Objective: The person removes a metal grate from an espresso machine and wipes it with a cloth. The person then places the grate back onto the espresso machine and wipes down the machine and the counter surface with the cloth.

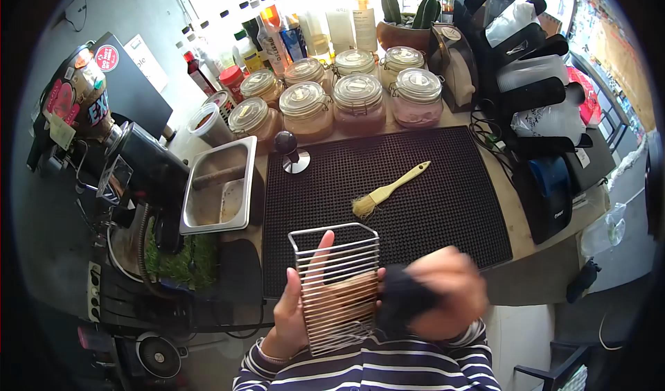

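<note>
My left hand (289,316) grips a silver wire rack (336,254) by its side, close to my body at the front edge of the black rubber mat (443,183). Its fingers show behind the parallel wires. Smeared by motion, my right hand (454,287) is closed on a black cloth (409,297) at the rack's right side. Whether the cloth touches the wires I cannot tell. A pastry brush (388,191) with a pale yellow handle lies on the mat beyond the rack. Farther left, a coffee tamper (294,159) stands upright near the mat's corner.
A steel pan (239,207) with a bar across it sits left of the mat. Several clip-top glass jars (359,103) line the back, with bottles (339,27) behind them. To the right are a cup-and-lid holder (533,96) and a blue-black device (551,190).
</note>
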